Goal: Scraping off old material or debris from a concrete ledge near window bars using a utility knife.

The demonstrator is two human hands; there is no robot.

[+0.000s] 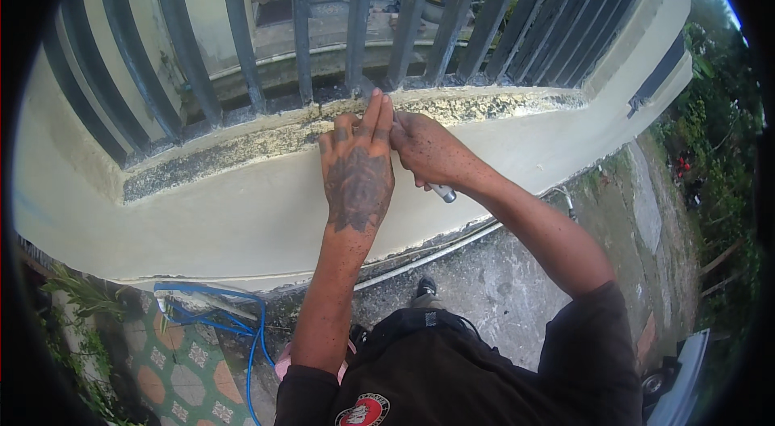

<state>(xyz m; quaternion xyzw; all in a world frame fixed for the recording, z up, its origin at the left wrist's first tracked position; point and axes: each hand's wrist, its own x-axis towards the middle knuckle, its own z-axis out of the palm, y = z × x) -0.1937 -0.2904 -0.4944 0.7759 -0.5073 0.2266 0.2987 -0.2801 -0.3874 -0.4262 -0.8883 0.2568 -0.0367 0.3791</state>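
Observation:
My right hand (424,148) is closed round the handle of a scraper (442,193); the handle's white and grey end sticks out below the fist. Its blade is mostly hidden behind my fingers, at the foot of the metal bars. Beside it, my left hand (358,172) lies palm down with two fingers stretched forward, their tips close to the blade, and the other fingers partly bent. Both hands are over a wall ledge (468,109) whose cream paint is flaked and patched with dark grime.
Upright grey bars (300,31) rise from the ledge. Below is the smooth cream wall (242,220), with a white pipe (428,255) along its foot. Blue hose (258,337) lies by patterned tiles (190,382) at lower left. Plants (710,160) grow at right.

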